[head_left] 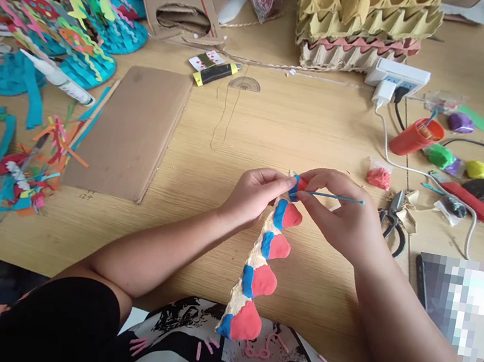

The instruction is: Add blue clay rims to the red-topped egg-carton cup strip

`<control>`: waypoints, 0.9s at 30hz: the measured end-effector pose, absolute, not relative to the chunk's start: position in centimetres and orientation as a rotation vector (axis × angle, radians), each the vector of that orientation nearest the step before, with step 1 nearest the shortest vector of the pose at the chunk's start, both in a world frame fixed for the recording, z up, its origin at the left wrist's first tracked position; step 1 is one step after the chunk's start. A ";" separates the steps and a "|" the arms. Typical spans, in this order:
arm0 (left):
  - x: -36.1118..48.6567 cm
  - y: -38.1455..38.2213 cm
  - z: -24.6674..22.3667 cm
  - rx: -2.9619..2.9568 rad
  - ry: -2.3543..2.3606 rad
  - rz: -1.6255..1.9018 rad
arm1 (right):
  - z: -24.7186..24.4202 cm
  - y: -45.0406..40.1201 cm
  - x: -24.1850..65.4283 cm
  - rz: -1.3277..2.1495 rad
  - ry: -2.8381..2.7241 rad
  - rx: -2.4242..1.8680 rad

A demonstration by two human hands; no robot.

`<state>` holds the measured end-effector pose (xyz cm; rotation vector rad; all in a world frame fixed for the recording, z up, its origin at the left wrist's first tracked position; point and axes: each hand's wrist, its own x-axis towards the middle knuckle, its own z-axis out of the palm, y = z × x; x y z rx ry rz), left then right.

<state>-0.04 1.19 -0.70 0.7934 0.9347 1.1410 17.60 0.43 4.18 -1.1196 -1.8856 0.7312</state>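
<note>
A strip cut from an egg carton [252, 256] runs from my hands down toward my shirt. Its bumps are covered in red clay [265, 282] with blue clay [247, 280] along one side. My left hand [258, 193] is closed on the strip's far end, thumb against the blue clay of the last bump. Pinched in my right hand [343, 217] is a thin blue stick [335, 197], its inner end at that same bump. My right fingers partly hide the bump's red clay.
A cardboard sheet [127, 129] lies to the left, near paper scraps [31, 181] and blue paper crafts. Stacked egg cartons [368, 22] and a power strip [398, 77] stand at the back. Pliers [395, 217], a red cup [418, 136], clay packets and a white cable [430, 174] are on the right.
</note>
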 end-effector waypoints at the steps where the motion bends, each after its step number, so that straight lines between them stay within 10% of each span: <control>1: 0.0 1.2 -0.8 0.769 0.926 1.148 | 4.2 0.5 17.7 0.755 -1.866 -1.106; 27: -0.1 1.1 0.9 0.406 0.719 1.028 | 0.9 1.3 17.6 0.567 -1.695 -0.849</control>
